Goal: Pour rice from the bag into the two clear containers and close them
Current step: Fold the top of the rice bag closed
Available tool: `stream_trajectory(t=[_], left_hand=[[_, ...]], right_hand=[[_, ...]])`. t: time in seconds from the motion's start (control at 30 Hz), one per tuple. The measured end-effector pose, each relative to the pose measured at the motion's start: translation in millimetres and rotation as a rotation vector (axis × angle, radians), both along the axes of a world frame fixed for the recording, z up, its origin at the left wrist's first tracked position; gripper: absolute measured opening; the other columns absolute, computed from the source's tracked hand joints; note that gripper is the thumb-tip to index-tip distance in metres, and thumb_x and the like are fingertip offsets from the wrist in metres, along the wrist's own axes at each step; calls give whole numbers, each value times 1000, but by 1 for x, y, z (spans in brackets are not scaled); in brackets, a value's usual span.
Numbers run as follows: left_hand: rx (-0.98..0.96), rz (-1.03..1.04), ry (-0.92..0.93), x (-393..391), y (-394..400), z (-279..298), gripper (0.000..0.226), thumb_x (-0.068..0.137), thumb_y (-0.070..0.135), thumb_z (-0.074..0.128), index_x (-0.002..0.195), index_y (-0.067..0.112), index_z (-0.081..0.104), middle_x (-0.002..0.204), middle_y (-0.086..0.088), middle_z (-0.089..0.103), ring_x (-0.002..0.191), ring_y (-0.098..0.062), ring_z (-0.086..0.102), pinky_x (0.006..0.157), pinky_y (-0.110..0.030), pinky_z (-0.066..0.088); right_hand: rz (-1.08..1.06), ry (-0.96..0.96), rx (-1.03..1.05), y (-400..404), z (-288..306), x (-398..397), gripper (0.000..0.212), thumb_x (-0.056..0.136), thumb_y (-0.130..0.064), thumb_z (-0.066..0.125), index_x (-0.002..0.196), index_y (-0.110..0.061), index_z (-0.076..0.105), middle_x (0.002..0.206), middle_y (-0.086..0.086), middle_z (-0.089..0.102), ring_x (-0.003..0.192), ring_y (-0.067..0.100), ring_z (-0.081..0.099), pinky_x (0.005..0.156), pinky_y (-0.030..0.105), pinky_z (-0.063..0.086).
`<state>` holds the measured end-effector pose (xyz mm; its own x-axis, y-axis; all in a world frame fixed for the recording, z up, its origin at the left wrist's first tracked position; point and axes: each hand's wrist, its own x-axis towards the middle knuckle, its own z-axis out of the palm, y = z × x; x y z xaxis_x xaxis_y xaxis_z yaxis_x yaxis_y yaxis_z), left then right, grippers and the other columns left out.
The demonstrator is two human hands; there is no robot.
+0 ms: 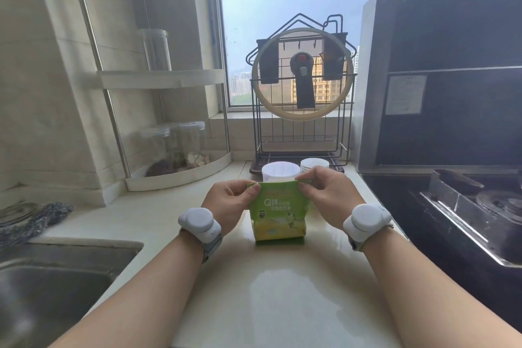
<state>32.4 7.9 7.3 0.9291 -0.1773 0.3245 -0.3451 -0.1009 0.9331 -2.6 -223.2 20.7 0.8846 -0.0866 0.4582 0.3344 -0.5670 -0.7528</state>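
Observation:
A green rice bag (pixel 278 213) stands upright on the pale counter (pixel 276 291) in front of me. My left hand (pixel 230 200) pinches its top left corner and my right hand (pixel 324 193) pinches its top right corner. Just behind the bag stand two clear containers with white lids: one (pixel 280 171) to the left and nearer, the other (pixel 314 164) to the right and farther back. The bag and my hands hide their lower parts.
A steel sink (pixel 56 285) lies at the lower left. A corner shelf (pixel 175 172) with clear jars stands at the back left. A black wire rack (pixel 302 133) holding a glass pot lid is behind the containers. A dark gas stove (pixel 466 212) fills the right.

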Motion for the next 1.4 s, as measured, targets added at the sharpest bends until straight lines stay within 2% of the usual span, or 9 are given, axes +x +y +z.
stream_trajectory(t=[0.17, 0.3, 0.47, 0.57, 0.67, 0.73, 0.87, 1.13, 1.4], left_hand=[[0, -9, 39, -4, -3, 3, 13, 97, 23, 67, 95, 19, 79, 89, 1, 81, 89, -17, 77, 79, -30, 62], [21, 27, -8, -9, -8, 3, 12, 92, 28, 73, 88, 17, 78, 87, 0, 81, 85, -18, 77, 77, -30, 62], [31, 60, -47, -11, -11, 4, 16, 91, 27, 75, 77, 18, 73, 82, -4, 79, 77, -15, 73, 71, -29, 57], [30, 46, -36, -13, -12, 5, 10, 90, 28, 76, 83, 20, 76, 85, -3, 79, 80, -16, 74, 71, -27, 59], [24, 39, -30, -16, -13, 7, 6, 90, 27, 76, 86, 23, 78, 84, 4, 80, 78, -8, 75, 64, -16, 56], [38, 48, -36, -16, -15, 8, 8, 90, 26, 75, 85, 20, 76, 83, 3, 80, 76, -9, 75, 63, -17, 55], [35, 48, -34, -18, -18, 8, 11, 91, 24, 75, 82, 18, 74, 84, -4, 79, 76, -12, 74, 62, -18, 56], [20, 22, -48, -20, -21, 9, 6, 89, 25, 77, 92, 20, 79, 87, 1, 79, 82, -14, 76, 68, -21, 60], [23, -65, 2, -17, -15, 7, 7, 90, 23, 76, 95, 19, 77, 89, 2, 80, 85, -13, 76, 71, -23, 59]], right_hand=[[-32, -36, -40, -1, 1, -4, 2, 91, -33, 71, 92, -33, 72, 92, -7, 75, 92, 13, 69, 84, 37, 58], [-47, -17, -80, 6, 2, -6, 16, 86, -46, 75, 93, -32, 70, 90, -14, 71, 84, 5, 66, 67, 17, 50], [17, -39, -60, 10, 2, -5, 8, 91, -37, 72, 96, -32, 74, 89, -17, 68, 71, 0, 58, 57, 8, 42], [39, -34, -37, 12, 1, -3, 9, 91, -39, 72, 94, -31, 75, 91, -14, 71, 75, 1, 61, 61, 11, 45], [31, -22, -24, 11, 0, 0, 10, 91, -37, 72, 93, -28, 76, 92, -12, 74, 87, 6, 68, 71, 23, 58], [29, -29, -45, 10, 0, -1, 11, 92, -37, 71, 93, -27, 76, 93, -11, 74, 89, 8, 69, 75, 28, 60], [31, -35, -56, 9, 3, -4, 13, 92, -38, 69, 94, -29, 77, 93, -14, 73, 89, 5, 67, 76, 24, 57], [109, -23, -10, 16, 8, -9, 6, 91, -34, 72, 89, -29, 76, 93, -12, 71, 92, 8, 68, 80, 32, 62], [88, -10, -31, 14, 6, -8, 9, 92, -38, 69, 92, -30, 74, 95, -14, 71, 93, 8, 67, 74, 26, 59]])
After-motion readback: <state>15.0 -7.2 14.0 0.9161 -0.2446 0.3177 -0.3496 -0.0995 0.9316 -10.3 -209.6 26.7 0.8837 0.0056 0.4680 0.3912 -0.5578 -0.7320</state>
